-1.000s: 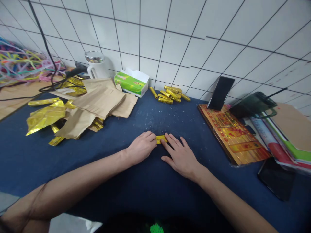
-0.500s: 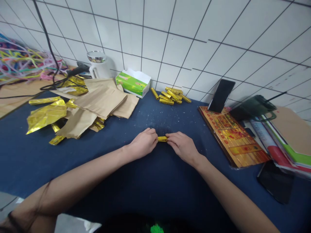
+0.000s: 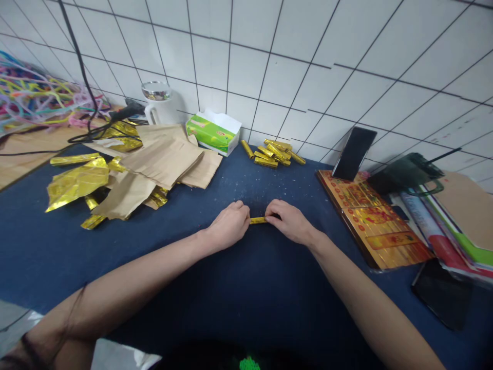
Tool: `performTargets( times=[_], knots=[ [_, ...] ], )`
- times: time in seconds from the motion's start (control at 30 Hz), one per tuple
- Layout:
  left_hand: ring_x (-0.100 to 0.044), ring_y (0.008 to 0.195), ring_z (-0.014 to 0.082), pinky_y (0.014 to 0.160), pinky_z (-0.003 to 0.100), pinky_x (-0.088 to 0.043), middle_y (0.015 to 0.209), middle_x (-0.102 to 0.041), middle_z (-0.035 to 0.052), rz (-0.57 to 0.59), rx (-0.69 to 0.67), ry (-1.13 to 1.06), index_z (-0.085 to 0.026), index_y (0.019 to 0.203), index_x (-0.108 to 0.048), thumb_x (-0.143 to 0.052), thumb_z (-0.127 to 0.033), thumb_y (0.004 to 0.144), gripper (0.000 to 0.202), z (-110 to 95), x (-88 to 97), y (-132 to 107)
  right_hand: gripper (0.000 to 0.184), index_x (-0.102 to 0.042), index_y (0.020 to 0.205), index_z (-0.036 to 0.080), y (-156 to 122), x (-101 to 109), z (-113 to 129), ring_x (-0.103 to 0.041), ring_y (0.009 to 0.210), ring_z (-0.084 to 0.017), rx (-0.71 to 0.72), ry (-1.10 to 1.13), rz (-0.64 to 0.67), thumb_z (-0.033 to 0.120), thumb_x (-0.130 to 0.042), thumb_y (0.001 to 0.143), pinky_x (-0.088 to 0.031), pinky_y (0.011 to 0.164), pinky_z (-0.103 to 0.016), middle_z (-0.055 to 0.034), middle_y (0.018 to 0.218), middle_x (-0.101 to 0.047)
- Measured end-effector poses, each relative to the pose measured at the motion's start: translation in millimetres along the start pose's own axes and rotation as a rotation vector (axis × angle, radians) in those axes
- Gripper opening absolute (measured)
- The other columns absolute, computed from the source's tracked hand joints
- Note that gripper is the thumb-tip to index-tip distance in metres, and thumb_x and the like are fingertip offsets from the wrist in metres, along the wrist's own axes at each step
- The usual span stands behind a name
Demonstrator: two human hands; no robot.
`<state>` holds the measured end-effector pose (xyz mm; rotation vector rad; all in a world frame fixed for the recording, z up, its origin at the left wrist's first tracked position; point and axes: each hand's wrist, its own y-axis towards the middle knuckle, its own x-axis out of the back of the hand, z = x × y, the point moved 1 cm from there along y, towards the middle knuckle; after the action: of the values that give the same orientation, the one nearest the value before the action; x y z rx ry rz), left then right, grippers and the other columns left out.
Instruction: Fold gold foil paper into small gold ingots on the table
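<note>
A thin roll of gold foil paper (image 3: 258, 220) lies crosswise between my two hands, just above or on the dark blue tabletop (image 3: 246, 288). My left hand (image 3: 230, 224) is closed round its left end, fingers curled. With thumb and fingertips, my right hand (image 3: 289, 221) pinches the right end. Both ends of the roll are hidden by the fingers. Beyond the hands, against the wall, lies a small heap of similar gold rolls (image 3: 275, 153), several in number.
At left are brown paper sheets (image 3: 162, 154) and crumpled gold foil (image 3: 79, 182). A green tissue pack (image 3: 213, 132) and white mug (image 3: 157, 110) stand by the wall. To the right, a phone (image 3: 354, 153) leans above a gold-red stack (image 3: 379, 221), beside a dark cup (image 3: 404, 172).
My right hand's fingers have lifted and curled more at the roll's right end. The roll looks tighter and straighter between the hands. My left hand stays nearly in place.
</note>
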<state>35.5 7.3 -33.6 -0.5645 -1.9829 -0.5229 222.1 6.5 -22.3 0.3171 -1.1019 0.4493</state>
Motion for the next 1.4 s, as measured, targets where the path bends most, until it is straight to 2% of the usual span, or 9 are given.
performTargets(
  times=[0.1,0.2,0.33,0.6,0.87,1.0,1.17,1.27,1.4],
  knots=[
    [-0.051,0.076,0.0178,0.069,0.030,-0.043,0.079,-0.052,0.0043,0.009,0.025,-0.016,-0.015,0.082,-0.049,-0.045,-0.015,0.080,0.004,1,0.5,1,0.007,-0.052,0.073,0.020,2,-2,0,-0.050,0.073,-0.013,-0.025,-0.004,-0.012,0.016,-0.049,0.079,-0.041,0.067,-0.027,0.0003,0.077,-0.053],
    [-0.052,0.079,0.0188,0.070,0.030,-0.043,0.082,-0.053,0.0043,0.040,0.020,-0.005,-0.016,0.087,-0.050,-0.050,-0.019,0.080,0.008,0,1.6,1,0.006,-0.052,0.074,0.020,2,-4,0,-0.050,0.072,-0.013,-0.039,-0.015,-0.023,0.017,-0.050,0.079,-0.040,0.065,-0.026,0.0006,0.076,-0.052],
    [-0.052,0.078,0.0193,0.070,0.030,-0.043,0.080,-0.053,0.0038,0.089,-0.012,0.053,-0.016,0.085,-0.053,-0.052,-0.022,0.079,0.009,0,3.7,2,0.005,-0.053,0.076,0.020,3,-5,-1,-0.050,0.072,-0.013,-0.046,-0.021,-0.030,0.018,-0.050,0.079,-0.039,0.064,-0.025,0.0007,0.076,-0.053],
    [-0.052,0.077,0.0179,0.068,0.028,-0.042,0.078,-0.051,0.0022,0.068,-0.006,0.016,-0.017,0.080,-0.053,-0.052,-0.019,0.078,0.003,0,4.3,0,0.006,-0.057,0.076,0.020,0,-5,-1,-0.051,0.071,-0.012,-0.066,0.011,-0.039,0.021,-0.051,0.080,-0.039,0.063,-0.024,0.0009,0.076,-0.053],
    [-0.050,0.065,0.0119,0.062,0.024,-0.040,0.070,-0.054,-0.0026,-0.013,0.120,-0.353,-0.018,0.075,-0.053,-0.050,-0.016,0.075,0.004,9,18.8,9,0.017,-0.053,0.071,0.020,-4,-1,9,-0.048,0.062,-0.011,-0.107,0.062,-0.055,0.035,-0.053,0.079,-0.034,0.057,-0.024,0.0032,0.067,-0.053],
    [-0.048,0.060,0.0102,0.060,0.023,-0.039,0.065,-0.052,-0.0039,-0.019,0.069,-0.529,-0.017,0.074,-0.054,-0.052,-0.020,0.073,0.004,11,33.2,25,0.033,-0.046,0.056,0.019,-6,1,13,-0.039,0.049,-0.009,-0.164,0.185,0.016,0.041,-0.048,0.080,-0.027,0.048,-0.023,0.0062,0.052,-0.041],
    [-0.047,0.060,0.0088,0.061,0.023,-0.039,0.064,-0.051,-0.0038,0.019,-0.004,-0.689,-0.015,0.073,-0.054,-0.055,-0.017,0.070,0.004,5,46.1,41,0.035,-0.054,0.065,0.017,-9,6,21,-0.042,0.051,-0.009,-0.190,0.480,0.100,0.038,-0.037,0.086,-0.032,0.051,-0.021,0.0043,0.054,-0.045],
    [-0.046,0.058,0.0081,0.058,0.022,-0.038,0.064,-0.051,-0.0035,0.017,0.043,-0.824,-0.013,0.074,-0.055,-0.057,-0.018,0.069,0.008,5,43.6,43,0.037,-0.053,0.063,0.017,-10,5,27,-0.042,0.050,-0.009,-0.197,0.505,0.075,0.036,-0.034,0.088,-0.033,0.051,-0.022,0.0040,0.053,-0.044],
    [-0.050,0.061,0.0075,0.061,0.022,-0.039,0.069,-0.054,-0.0026,-0.025,0.150,-1.111,-0.013,0.083,-0.055,-0.064,-0.020,0.065,0.021,6,31.3,38,0.036,-0.048,0.061,0.017,-8,-7,31,-0.039,0.048,-0.009,-0.201,0.523,-0.051,0.036,-0.033,0.088,-0.032,0.050,-0.021,0.0045,0.052,-0.040]
  ],
)
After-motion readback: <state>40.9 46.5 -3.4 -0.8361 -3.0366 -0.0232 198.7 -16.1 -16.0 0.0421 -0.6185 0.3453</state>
